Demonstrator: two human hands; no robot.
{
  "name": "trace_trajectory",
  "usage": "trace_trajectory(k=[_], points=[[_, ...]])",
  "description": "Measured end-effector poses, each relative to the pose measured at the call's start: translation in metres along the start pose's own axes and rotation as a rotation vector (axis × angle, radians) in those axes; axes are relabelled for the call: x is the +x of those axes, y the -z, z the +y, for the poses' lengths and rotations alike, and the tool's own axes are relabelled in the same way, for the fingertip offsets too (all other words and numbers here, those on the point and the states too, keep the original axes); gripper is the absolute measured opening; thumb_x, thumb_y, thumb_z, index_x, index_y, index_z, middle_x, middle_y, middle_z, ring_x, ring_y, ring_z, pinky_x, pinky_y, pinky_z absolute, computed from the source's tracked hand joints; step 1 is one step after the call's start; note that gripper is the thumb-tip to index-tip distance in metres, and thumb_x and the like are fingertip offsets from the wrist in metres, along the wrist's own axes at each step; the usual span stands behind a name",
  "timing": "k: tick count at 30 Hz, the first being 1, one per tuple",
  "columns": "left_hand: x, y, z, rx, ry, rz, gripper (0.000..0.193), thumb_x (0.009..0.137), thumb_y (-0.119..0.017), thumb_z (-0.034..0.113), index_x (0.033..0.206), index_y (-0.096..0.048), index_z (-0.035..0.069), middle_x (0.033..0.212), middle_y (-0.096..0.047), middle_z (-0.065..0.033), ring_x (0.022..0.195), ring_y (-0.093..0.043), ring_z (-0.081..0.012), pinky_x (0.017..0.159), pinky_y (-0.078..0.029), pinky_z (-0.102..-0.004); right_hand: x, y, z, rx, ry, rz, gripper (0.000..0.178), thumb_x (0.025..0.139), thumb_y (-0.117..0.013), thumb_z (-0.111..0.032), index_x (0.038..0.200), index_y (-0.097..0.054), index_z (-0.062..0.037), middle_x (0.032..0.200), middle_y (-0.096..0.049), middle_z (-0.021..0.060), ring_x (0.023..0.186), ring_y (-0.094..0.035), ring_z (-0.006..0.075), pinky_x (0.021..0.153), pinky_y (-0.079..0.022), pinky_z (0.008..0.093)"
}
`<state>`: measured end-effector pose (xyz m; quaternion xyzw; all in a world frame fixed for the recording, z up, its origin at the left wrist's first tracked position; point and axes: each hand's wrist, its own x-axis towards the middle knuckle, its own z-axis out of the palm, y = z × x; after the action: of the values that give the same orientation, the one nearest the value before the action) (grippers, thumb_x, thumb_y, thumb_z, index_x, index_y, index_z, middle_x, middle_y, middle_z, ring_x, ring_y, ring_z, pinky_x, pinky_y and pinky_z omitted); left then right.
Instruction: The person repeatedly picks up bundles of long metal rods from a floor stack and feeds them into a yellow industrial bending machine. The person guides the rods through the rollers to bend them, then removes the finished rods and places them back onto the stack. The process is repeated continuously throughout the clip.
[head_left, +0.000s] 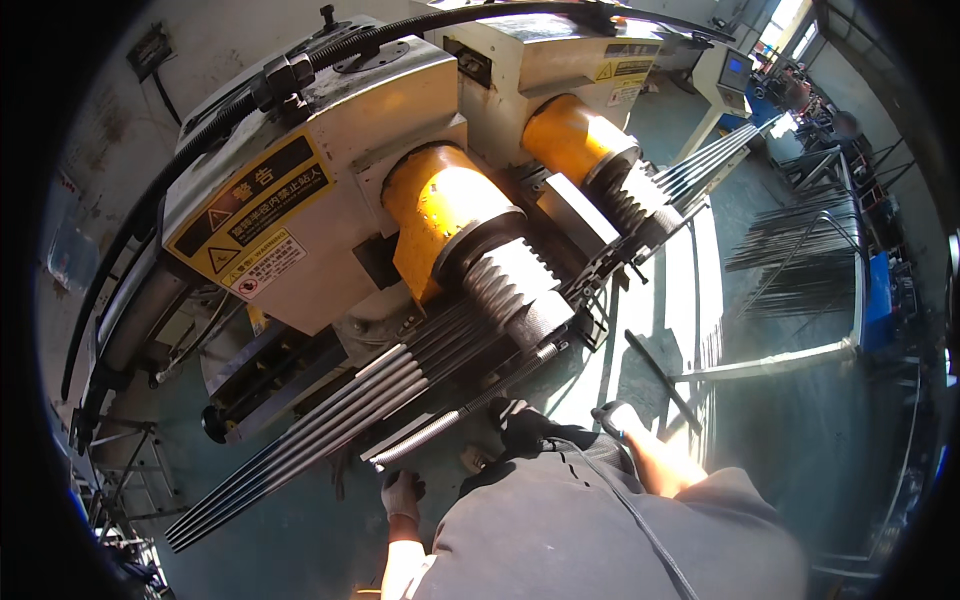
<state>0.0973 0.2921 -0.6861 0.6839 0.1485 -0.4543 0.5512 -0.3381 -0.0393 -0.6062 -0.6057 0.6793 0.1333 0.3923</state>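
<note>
Several grey metal rods [330, 412] lie side by side on the machine, passing beneath ribbed metal rollers [510, 275] on yellow housings [440, 200]. Along the near edge runs a slim rod with a coil spring [430, 428]. My left hand [402, 495], in a light glove, is just below that spring's near end and apart from it. Its fingers are curled, with nothing visible in them. My right hand [618, 417], also gloved, is held at my right side, curled closed, with no object showing.
A second yellow housing [575, 135] with rollers stands farther right, more rods [710, 160] leading away from it. A black hose [400, 30] arches over the machine. At far right, many thin rods [795, 255] rest by a metal frame [770, 360]. A dark bar [662, 380] slants near my right hand.
</note>
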Motion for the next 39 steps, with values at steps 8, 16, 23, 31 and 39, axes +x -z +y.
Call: trace_trajectory(k=[8,16,23,31,39], points=[[0.001,0.038,-0.024,-0.184,0.060,0.025,0.008,0.103,-0.065,0.013,0.100,-0.065,0.005,0.083,-0.070,-0.0163,0.057,-0.063,-0.0311,0.047,-0.050,-0.0428,-0.020,-0.046,0.097,-0.126,0.086,0.067,0.051,0.098,-0.061,-0.047,0.101,-0.082,-0.0005,0.112,-0.076,0.0308,0.108,-0.073,0.0484,0.097,-0.057,0.0526],[0.023,0.063,-0.057,0.648,-0.536,-0.236,0.014,0.101,-0.064,0.023,0.099,-0.072,0.011,0.091,-0.075,-0.0152,0.074,-0.069,-0.0337,0.062,-0.055,-0.0461,0.021,-0.031,0.034,-0.040,0.075,-0.001,0.054,0.104,-0.069,-0.050,0.119,-0.082,0.0004,0.124,-0.077,0.0298,0.123,-0.073,0.0433,0.105,-0.056,0.0476],[0.036,0.059,-0.044,0.586,-0.628,-0.284,0.038,0.110,-0.057,0.039,0.127,-0.078,0.012,0.122,-0.079,-0.0107,0.118,-0.071,-0.0276,0.102,-0.057,-0.0470,0.030,0.010,-0.016,0.178,0.213,0.078,0.047,0.103,-0.071,-0.042,0.128,-0.081,-0.0035,0.127,-0.079,0.0226,0.124,-0.074,0.0375,0.109,-0.056,0.0450],[-0.015,0.031,0.156,-0.479,-0.575,0.087,0.042,0.110,-0.068,0.042,0.134,-0.075,0.008,0.124,-0.076,-0.0100,0.113,-0.068,-0.0281,0.102,-0.055,-0.0403,-0.003,0.100,-0.091,0.496,0.823,0.603,0.043,0.103,-0.074,-0.036,0.125,-0.078,0.0015,0.116,-0.081,0.0221,0.107,-0.078,0.0307,0.095,-0.059,0.0399],[-0.248,-0.026,0.399,-0.723,-1.037,-0.135,0.055,0.117,-0.052,0.053,0.149,-0.063,0.009,0.140,-0.073,-0.0159,0.119,-0.074,-0.0308,0.112,-0.058,-0.0472,-0.050,0.154,-0.205,1.440,0.815,0.188,0.031,0.112,-0.067,-0.020,0.134,-0.073,0.0005,0.118,-0.079,0.0078,0.102,-0.073,0.0180,0.091,-0.059,0.0324]])
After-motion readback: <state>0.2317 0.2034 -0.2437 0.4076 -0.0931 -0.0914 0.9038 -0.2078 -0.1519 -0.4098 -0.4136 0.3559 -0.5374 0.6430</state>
